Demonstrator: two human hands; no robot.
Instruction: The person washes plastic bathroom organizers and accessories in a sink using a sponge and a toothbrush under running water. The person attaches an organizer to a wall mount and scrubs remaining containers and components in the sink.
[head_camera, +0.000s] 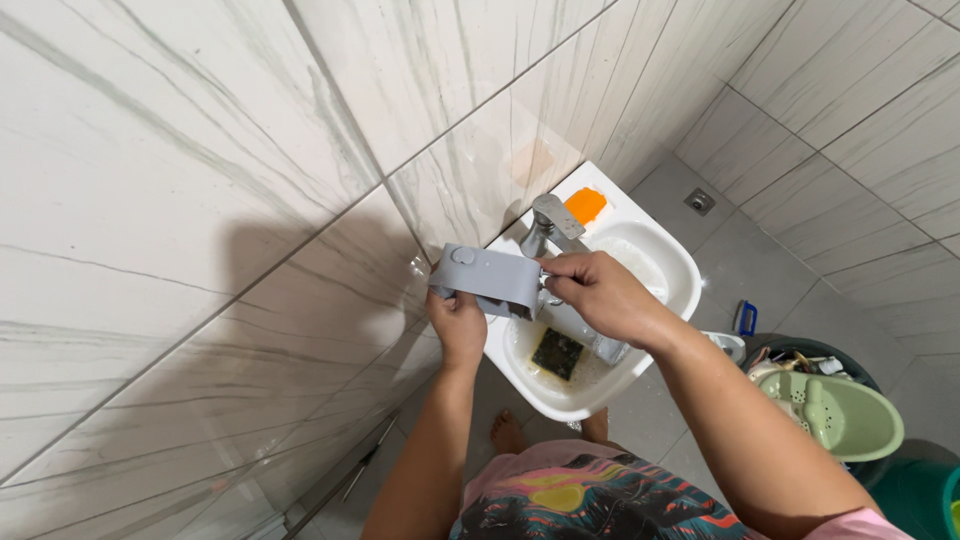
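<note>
A flat grey rectangular holder with two round knobs is held against the tiled wall above a white wash basin. My left hand grips its lower left end from below. My right hand pinches its right end. A chrome tap stands just behind the holder. In the basin lies a dark green scouring pad on a yellow sponge, with foam around it.
An orange soap bar sits on the basin's back corner. A pale green dipper rests on a dark bucket at the right. A floor drain is in the grey floor beyond. My bare foot stands under the basin.
</note>
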